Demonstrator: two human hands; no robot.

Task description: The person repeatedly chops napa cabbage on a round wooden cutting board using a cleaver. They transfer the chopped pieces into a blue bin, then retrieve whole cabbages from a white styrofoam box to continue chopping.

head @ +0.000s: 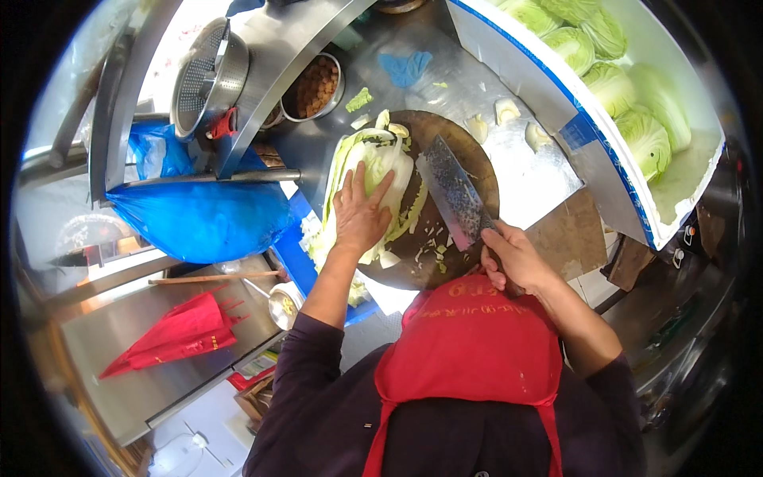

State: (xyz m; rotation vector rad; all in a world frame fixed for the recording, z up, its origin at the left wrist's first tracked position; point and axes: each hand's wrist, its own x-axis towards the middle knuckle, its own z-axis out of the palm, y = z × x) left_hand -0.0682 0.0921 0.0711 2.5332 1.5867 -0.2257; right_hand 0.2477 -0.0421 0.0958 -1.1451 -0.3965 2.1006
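Note:
My left hand rests with spread fingers on a napa cabbage, which lies along the left part of a round wooden chopping board. The cabbage's outer leaves are loosened at its right side. In my right hand is the handle of a Chinese cleaver. Its broad dark blade lies over the right half of the board, apart from the cabbage. Small cabbage scraps are scattered over the wood near the blade.
A white foam box of napa cabbages stands at right. Cut cabbage stumps lie on the metal table. Behind the board sits a pot of brown cubes. A blue plastic bag hangs at left, below a steel colander.

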